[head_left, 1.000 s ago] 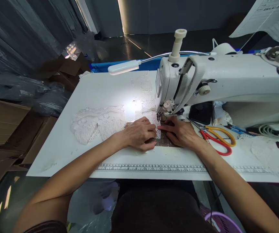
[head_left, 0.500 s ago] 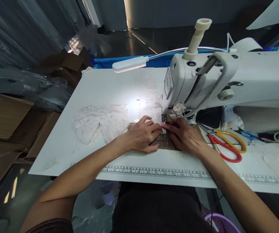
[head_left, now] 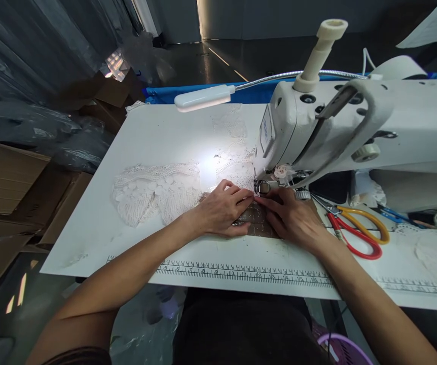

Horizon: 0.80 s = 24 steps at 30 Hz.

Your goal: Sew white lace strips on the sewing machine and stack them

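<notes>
Head camera looks down on a white sewing table (head_left: 153, 137) with a printed ruler (head_left: 241, 272) along its near edge. A white sewing machine (head_left: 355, 126) fills the right side, with a gooseneck lamp (head_left: 203, 98) lighting the cloth in front of it.

White lace fabric (head_left: 153, 192) lies spread flat to the left of the needle, its right end running under both hands towards the presser foot (head_left: 263, 186). A brown piece (head_left: 256, 223) lies beneath the hands, partly hidden. Lace of this kind looks light, soft and open in weave, so it would likely stretch, pucker or snag if pulled; it seems best held flat under the fingers close to the foot and on either side of the seam line, rather than pinched at a loose edge.

Left hand (head_left: 222, 210) rests palm down on the lace, forearm coming in low from the left, fingers close together and stretched out with the tips just beside the foot. Right hand (head_left: 294, 218) also lies flat, fingers extended and narrow, pressing the fabric edge so that its fingertips nearly meet those of the left. Neither hand grips anything; both press down.

Scissors with red and yellow handles (head_left: 355, 230) lie on the table just right of the right wrist.
</notes>
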Each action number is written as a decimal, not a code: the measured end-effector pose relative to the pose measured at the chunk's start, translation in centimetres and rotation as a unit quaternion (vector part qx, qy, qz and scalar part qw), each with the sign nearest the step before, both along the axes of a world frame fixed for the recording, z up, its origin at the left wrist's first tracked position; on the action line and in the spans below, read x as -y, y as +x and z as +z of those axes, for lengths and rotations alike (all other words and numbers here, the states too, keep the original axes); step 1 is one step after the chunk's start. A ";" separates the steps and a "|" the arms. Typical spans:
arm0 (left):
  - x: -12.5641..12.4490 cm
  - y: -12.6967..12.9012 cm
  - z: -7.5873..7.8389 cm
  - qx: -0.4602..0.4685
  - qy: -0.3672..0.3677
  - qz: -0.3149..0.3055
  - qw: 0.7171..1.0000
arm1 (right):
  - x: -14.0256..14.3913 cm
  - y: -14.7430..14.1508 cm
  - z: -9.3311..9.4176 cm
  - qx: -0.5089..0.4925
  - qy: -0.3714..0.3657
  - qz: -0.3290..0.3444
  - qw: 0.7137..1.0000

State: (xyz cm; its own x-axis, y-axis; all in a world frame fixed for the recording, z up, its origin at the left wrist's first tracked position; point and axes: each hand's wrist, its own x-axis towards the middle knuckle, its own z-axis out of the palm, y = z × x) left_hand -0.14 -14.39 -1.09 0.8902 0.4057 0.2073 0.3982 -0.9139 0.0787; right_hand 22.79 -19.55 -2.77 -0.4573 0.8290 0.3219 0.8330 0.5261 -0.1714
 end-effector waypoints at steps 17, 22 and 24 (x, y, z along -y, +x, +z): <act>-1.0 0.2 -0.2 -0.013 -0.011 0.022 1.000 | -0.1 -0.4 0.1 -0.014 -0.033 -0.014 0.999; -1.1 0.3 -0.2 -0.010 -0.008 0.031 0.999 | 0.0 1.2 1.5 -0.115 -0.135 -0.031 0.984; -1.2 0.3 -0.3 -0.014 -0.008 0.033 0.999 | -0.3 1.9 2.2 -0.141 -0.173 -0.039 0.974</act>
State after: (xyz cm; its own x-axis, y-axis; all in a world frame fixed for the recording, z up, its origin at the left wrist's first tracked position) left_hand 0.16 -13.21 -1.35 0.8671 0.4663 0.1754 0.4594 -0.8846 0.0804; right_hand 24.70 -19.26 -0.54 -0.3222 0.9390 0.1201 0.7619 0.3325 -0.5558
